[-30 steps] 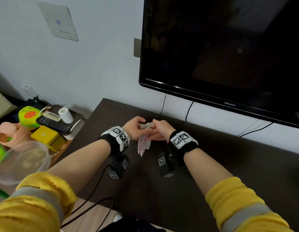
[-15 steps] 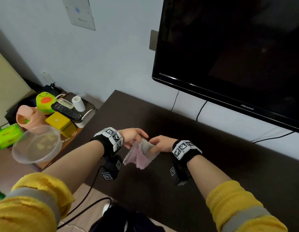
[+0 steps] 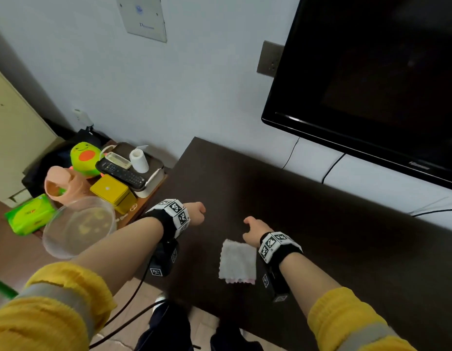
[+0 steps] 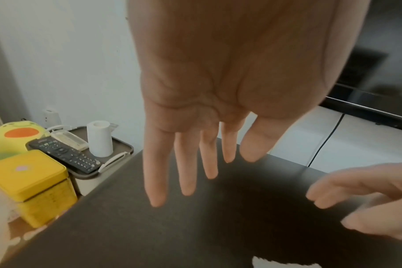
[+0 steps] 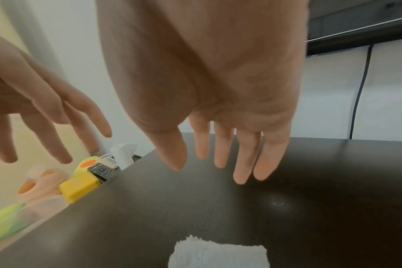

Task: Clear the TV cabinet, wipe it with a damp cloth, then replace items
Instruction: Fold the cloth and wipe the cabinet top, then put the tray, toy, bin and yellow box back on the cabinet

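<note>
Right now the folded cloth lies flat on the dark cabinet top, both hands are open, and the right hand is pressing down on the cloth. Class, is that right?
One detail is wrong. The right hand is not pressing on the cloth; it hovers above the cabinet top beyond it, as the right wrist view shows. The cloth does lie flat, and the left hand is open too.

Both arms reach forward, with yellow sleeves pushed up and black-and-white patterned bands on the wrists. The left hand (image 3: 195, 213) hangs in the air, fingers (image 4: 186, 163) straight and spread, holding nothing. The right hand (image 3: 255, 230) is the same, fingers (image 5: 243, 156) pointing down.
</note>
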